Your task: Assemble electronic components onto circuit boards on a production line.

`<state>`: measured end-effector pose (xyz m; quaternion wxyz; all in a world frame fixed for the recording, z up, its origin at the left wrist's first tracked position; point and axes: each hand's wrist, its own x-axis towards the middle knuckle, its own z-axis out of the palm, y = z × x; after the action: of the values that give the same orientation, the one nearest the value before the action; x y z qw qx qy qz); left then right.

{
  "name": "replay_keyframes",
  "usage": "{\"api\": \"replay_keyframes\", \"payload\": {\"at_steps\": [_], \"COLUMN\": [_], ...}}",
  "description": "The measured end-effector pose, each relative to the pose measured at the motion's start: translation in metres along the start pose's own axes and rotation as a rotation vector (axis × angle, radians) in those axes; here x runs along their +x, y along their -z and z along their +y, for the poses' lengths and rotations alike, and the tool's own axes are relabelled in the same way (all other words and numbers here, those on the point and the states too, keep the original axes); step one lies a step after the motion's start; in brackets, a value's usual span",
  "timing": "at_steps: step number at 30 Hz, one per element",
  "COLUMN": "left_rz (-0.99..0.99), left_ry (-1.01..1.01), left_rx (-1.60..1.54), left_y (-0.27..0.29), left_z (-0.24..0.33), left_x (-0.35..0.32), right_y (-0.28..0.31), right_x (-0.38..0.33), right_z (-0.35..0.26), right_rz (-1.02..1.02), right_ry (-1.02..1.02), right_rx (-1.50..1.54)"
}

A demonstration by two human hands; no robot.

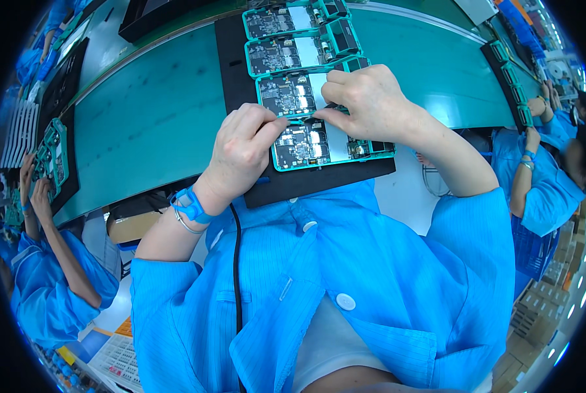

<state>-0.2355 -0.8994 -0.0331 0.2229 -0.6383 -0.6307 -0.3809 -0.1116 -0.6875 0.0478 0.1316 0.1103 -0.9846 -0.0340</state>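
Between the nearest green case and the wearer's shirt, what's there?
The head view shows the black board's front strip between the case and the shirt.

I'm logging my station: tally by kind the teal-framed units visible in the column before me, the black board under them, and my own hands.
Teal-framed units: 4
Black board: 1
Hands (left hand, right hand): 2
Total: 7

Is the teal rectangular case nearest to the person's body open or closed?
Open; inside the teal rectangular case, the dark circuit board lies uncovered.
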Motion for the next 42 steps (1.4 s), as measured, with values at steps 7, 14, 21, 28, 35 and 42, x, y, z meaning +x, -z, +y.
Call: {"api": "replay_keyframes", "payload": {"at_steps": [7, 14, 21, 28, 35, 42], "left_rz": [-0.007, -0.029, -0.036, -0.022, -0.046, -0.157], "left_ry": [-0.005, 0.006, 0.022, 0.024, -0.006, -0.075], "left_rx": [0.009, 0.019, 0.022, 0.025, 0.027, -0.02], "left_y": [0.0, 0.001, 0.002, 0.003, 0.003, 0.011], "left_z": [0.0, 0.001, 0.005, 0.008, 0.006, 0.001], "left_x": [-0.001, -0.001, -0.002, -0.002, -0.001, 0.009], "right_y": [-0.003, -0.005, -0.004, 0.0, 0.0, 0.0], "right_x": [0.001, 0.002, -0.002, -0.001, 0.0, 0.001], "right_z": [-0.002, -0.002, -0.005, -0.008, -0.005, -0.005], "right_rz": [-0.011, -0.017, -0.025, -0.051, -0.083, -0.087], "right_ry": [0.017, 0.02, 0.078, 0.087, 0.077, 0.077], "right_rx": [0.009, 0.001, -0.075, -0.084, -0.048, -0.049]}}
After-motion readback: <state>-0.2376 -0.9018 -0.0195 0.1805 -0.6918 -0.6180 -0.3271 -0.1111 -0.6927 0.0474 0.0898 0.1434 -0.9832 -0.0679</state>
